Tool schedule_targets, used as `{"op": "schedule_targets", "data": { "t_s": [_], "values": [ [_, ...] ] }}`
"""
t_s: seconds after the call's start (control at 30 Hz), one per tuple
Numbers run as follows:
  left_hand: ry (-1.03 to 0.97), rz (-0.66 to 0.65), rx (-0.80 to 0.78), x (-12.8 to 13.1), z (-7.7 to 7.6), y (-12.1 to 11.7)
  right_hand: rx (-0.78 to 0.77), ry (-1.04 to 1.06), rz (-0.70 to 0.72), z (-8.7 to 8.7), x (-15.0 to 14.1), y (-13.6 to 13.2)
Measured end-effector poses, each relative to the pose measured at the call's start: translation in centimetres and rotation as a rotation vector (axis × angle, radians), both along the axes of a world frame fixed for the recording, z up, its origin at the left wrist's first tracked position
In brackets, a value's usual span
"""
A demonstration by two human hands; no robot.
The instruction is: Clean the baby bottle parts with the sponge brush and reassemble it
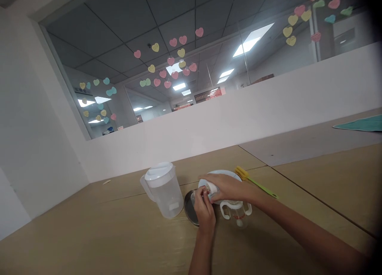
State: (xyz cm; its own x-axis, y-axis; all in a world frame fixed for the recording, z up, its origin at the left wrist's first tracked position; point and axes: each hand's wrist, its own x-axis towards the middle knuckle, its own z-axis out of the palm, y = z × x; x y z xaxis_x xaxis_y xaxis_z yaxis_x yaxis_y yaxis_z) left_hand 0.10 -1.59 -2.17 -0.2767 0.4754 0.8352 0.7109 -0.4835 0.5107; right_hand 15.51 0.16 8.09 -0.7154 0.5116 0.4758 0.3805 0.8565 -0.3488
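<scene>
Holding a small white cap (212, 187), the right hand (229, 187) reaches in, fingers closed around it. Cap is right of the jug, my landmark, seen against a pale bowl (224, 172). Left hand (205, 211) comes up nearer the jug, fingers curled, tips at the cap's end; pinching or merely touching, I cannot tell. Jug (167, 197): clear, upright, white lid on, its handle facing away from the hands. Dark round dish (190, 211) just beside the jug on its right, partly behind the left hand. Farther right of the jug, past the left hand, a clear cup (237, 212) with two white handles and red markings. Farther still, a yellow-and-green brush (257, 183) lying flat. Green cloth (362, 124) well apart from the jug, far right. Heart-shaped notes (183, 39) on the window above and beyond the jug.
</scene>
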Motion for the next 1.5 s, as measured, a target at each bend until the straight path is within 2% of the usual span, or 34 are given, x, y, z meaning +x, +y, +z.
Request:
{"op": "schedule_targets", "data": {
  "t_s": [0.13,0.27,0.43,0.77,0.83,0.93,1.0,1.07,1.17,1.3,1.37,1.5],
  "values": [
    [0.058,0.017,0.044,-0.5,0.1,0.1,0.115,0.040,0.114,-1.0,-1.1,1.3],
    [0.112,0.037,0.114,-1.1,0.4,0.0,0.219,0.061,0.150,-0.9,-1.1,2.0],
    [0.172,0.037,0.171,-1.1,0.2,-0.2,0.321,0.039,0.082,-0.8,-0.6,2.2],
    [0.229,0.010,0.103,-0.9,0.5,0.0,0.360,-0.018,-0.014,-0.8,-0.4,2.3],
    [0.219,-0.012,0.062,-0.8,0.5,-0.1,0.372,-0.042,-0.075,-0.8,-0.1,2.9],
    [0.115,0.002,0.079,-0.5,0.3,-0.3,0.343,-0.045,-0.301,-0.1,1.7,4.3],
    [0.096,-0.019,0.084,0.0,0.1,-0.5,0.245,-0.001,-0.477,0.8,3.6,4.7],
    [0.169,-0.104,0.036,0.7,0.0,-0.9,0.099,0.049,-0.537,1.9,5.3,4.4],
    [0.291,-0.222,-0.076,1.8,0.0,-1.2,-0.088,0.136,-0.350,3.2,6.5,3.1],
    [0.365,-0.228,-0.235,2.5,0.2,-1.3,-0.258,0.140,-0.084,3.2,5.7,2.1],
    [0.398,-0.209,-0.261,2.5,0.2,-1.2,-0.286,0.071,-0.035,2.6,5.0,2.3],
    [0.416,-0.183,-0.245,2.4,0.0,-1.1,-0.322,-0.086,-0.025,1.8,4.2,2.8]
  ]
}}
